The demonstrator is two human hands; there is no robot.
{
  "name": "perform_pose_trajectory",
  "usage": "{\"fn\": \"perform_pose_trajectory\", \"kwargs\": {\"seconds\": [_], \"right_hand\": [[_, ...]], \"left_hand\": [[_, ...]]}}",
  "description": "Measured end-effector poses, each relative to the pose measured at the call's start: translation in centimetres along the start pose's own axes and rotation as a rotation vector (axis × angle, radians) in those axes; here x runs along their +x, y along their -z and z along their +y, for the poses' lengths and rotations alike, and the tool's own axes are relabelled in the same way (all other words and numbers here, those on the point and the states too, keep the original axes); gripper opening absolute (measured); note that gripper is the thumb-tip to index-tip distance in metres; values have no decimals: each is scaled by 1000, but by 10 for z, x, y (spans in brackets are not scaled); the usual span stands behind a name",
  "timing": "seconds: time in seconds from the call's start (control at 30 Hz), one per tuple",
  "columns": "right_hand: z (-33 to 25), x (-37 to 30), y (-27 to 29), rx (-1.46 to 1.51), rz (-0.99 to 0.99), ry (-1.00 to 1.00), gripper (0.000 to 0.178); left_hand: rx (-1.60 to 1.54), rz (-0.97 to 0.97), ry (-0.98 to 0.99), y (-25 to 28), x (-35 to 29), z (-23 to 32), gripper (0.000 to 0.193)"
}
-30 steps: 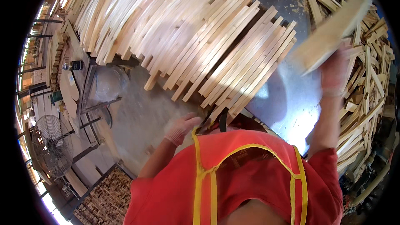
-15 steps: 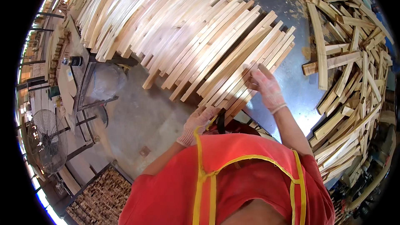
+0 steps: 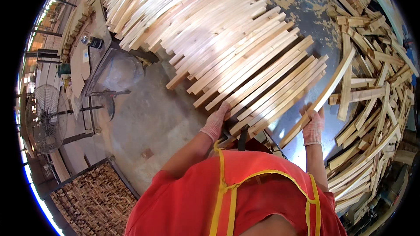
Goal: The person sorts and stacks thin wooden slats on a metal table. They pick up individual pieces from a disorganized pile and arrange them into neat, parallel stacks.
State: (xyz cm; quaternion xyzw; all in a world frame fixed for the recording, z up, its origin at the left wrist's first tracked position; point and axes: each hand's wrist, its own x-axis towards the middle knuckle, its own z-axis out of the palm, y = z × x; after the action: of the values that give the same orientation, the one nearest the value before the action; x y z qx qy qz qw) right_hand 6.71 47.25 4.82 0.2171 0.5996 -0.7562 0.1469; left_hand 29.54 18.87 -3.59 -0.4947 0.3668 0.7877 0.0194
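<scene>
In a white-and-pink work glove, my right hand [image 3: 313, 130] is closed round a long wooden strip [image 3: 324, 95], lifted off the row and slanting up to the right. My left hand [image 3: 214, 121], gloved alike, is closed at the near end of another wooden strip [image 3: 258, 87]; its fingertips are partly hidden by the wood. Between my hands lie several loose strips [image 3: 288, 94], side by side with narrow gaps. Beyond them a wide row of pale strips [image 3: 210, 39] spreads to the far left across the metal table [image 3: 292, 17].
At the right lies a jumbled heap of offcuts and strips [image 3: 372, 87]. A caged fan [image 3: 45, 116] stands at the left, by a side bench with a dark cylindrical container [image 3: 92, 42]. Stacked blocks fill a bin [image 3: 94, 199] at lower left.
My right hand has moved right, away from the row, and now holds one strip apart from it. My left hand has shifted to the end of another strip. The view has shifted slightly.
</scene>
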Motion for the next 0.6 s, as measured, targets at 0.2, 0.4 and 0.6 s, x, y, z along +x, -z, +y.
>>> {"fn": "perform_pose_trajectory", "kwargs": {"seconds": [0.2, 0.4, 0.6], "right_hand": [[95, 58, 10, -290, -124, -94, 70], [66, 25, -64, -116, -77, -120, 75], [19, -27, -73, 118, -103, 61, 54]], "left_hand": [[42, -343, -220, -25, -45, 82, 45], [282, -694, -2, -61, -14, 179, 66], [505, -721, -100, -92, -45, 183, 92]]}}
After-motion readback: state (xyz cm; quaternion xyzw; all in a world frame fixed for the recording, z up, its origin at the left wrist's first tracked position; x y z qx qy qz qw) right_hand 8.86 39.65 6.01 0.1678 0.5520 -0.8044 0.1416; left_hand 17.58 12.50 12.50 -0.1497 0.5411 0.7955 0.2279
